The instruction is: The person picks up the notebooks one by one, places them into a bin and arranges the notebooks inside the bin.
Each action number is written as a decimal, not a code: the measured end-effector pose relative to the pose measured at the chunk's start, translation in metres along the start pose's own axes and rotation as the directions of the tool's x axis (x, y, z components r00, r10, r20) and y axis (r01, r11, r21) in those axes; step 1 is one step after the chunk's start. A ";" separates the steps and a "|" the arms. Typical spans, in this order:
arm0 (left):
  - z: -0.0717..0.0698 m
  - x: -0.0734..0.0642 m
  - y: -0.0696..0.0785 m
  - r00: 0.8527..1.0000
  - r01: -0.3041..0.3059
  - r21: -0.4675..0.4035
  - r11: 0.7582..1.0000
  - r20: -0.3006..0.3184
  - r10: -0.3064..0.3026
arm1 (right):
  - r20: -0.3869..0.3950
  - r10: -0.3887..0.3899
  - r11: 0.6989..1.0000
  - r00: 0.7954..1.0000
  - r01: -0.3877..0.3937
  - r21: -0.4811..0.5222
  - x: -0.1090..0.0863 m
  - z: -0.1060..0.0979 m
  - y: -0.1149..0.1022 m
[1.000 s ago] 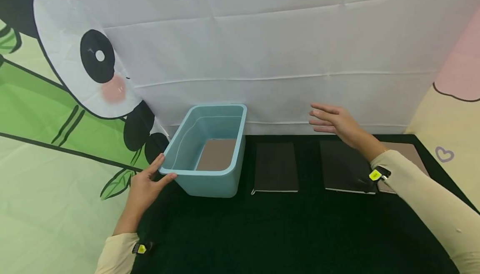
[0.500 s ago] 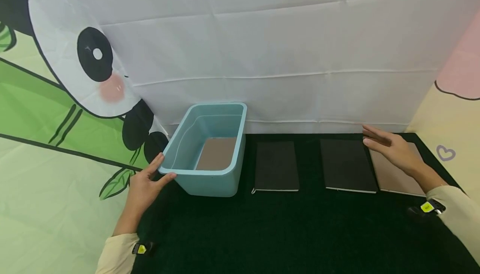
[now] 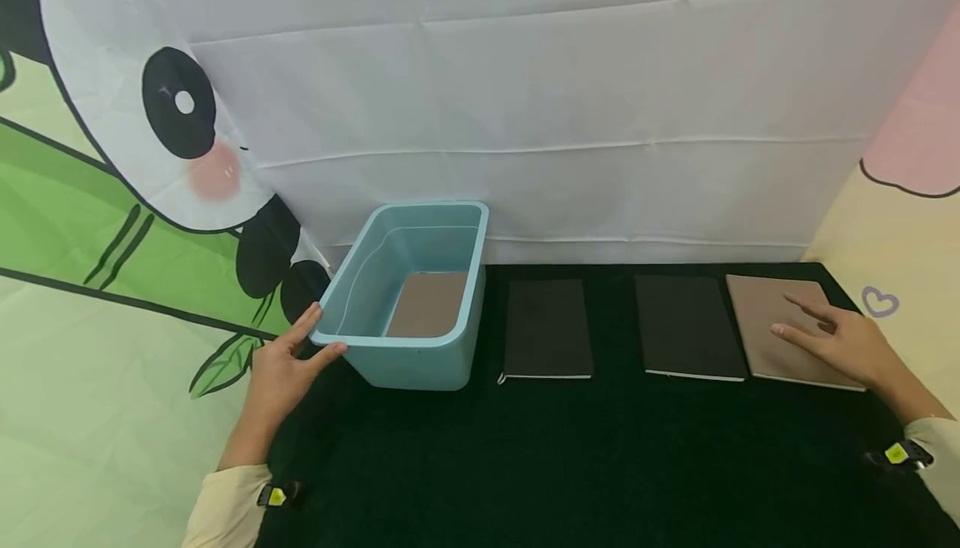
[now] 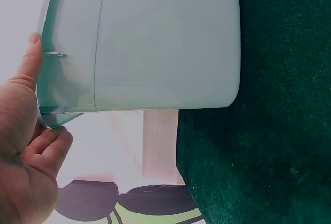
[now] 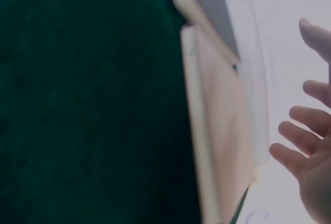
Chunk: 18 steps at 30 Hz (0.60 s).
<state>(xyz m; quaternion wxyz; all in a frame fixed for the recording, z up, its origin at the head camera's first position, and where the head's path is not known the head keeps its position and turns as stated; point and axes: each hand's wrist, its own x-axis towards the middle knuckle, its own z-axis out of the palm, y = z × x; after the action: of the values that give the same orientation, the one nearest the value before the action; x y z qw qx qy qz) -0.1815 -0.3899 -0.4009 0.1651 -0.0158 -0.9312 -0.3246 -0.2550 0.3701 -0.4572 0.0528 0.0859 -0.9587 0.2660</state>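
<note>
My left hand [image 3: 281, 373] grips the near left corner of a light blue plastic bin [image 3: 408, 363]. In the left wrist view, the thumb lies along the rim and the fingers curl at the corner of the bin [image 4: 165, 43]. Inside the bin lies a flat brown notebook [image 3: 429, 305]. Over another brown notebook [image 3: 772, 315], at the far right of the row, hovers my right hand [image 3: 847, 344]. Its fingers are spread and hold nothing; the right wrist view shows the hand [image 5: 310, 146] apart from the brown notebook [image 5: 225, 125].
Two black notebooks lie flat on the dark green cloth: one [image 3: 549, 327] just right of the bin, the other [image 3: 690, 327] beside the brown one. Behind the table [image 3: 570, 465] hangs a white printed backdrop [image 3: 555, 98].
My right hand has moved right and down, from above the right-hand black notebook to over the brown notebook. The left hand stays on the bin's corner. The head view has shifted slightly.
</note>
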 end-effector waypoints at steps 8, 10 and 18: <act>0.000 -0.001 -0.001 1.000 0.001 0.010 1.000 0.000 -0.001 | -0.093 0.082 0.992 0.992 -0.091 -0.091 -0.016 0.014 0.031; 0.000 -0.002 -0.001 1.000 -0.003 0.012 1.000 -0.005 0.003 | -0.111 0.105 0.988 0.988 -0.116 -0.098 -0.019 0.016 0.037; 0.000 -0.001 0.000 1.000 -0.012 0.021 1.000 -0.010 0.012 | -0.138 0.162 0.980 0.977 -0.175 -0.090 -0.030 0.025 0.050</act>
<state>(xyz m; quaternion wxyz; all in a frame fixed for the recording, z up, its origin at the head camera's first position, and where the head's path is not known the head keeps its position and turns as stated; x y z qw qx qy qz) -0.1811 -0.3897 -0.4014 0.1718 -0.0179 -0.9337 -0.3138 -0.2369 0.4039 -0.5077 0.0965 -0.0162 -0.9694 0.2253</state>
